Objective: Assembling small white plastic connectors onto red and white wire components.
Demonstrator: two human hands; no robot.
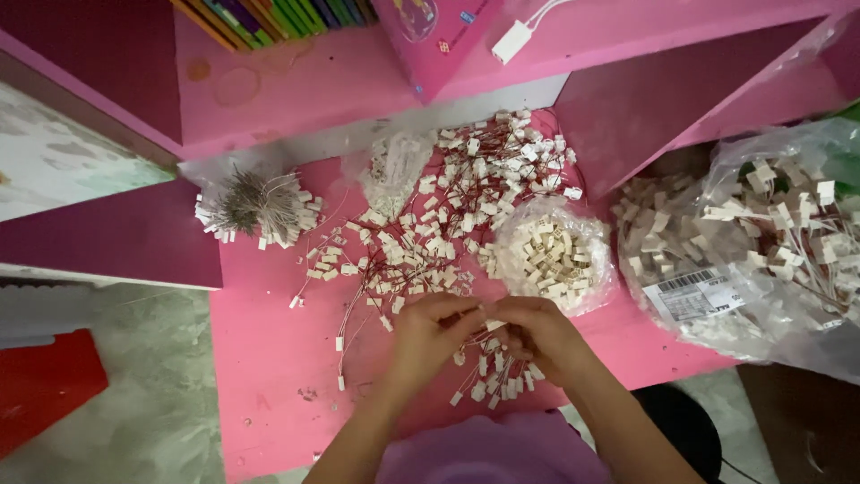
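the left hand [428,333] and the right hand [537,333] meet fingertip to fingertip above the pink table [269,358], both pinched closed on one small white connector [494,324] with thin red wires, held just over a loose cluster of like pieces [497,376]. beyond the hands a wide scatter of wired connectors [439,224] covers the table, with an open clear bag of white housings [551,255] just right of it. a tied bundle [258,206] lies far left, and a large clear bag of parts [761,242] sits well right.

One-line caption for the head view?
Both hands, left hand and right hand, pinch a connector over wired connectors on a pink table.
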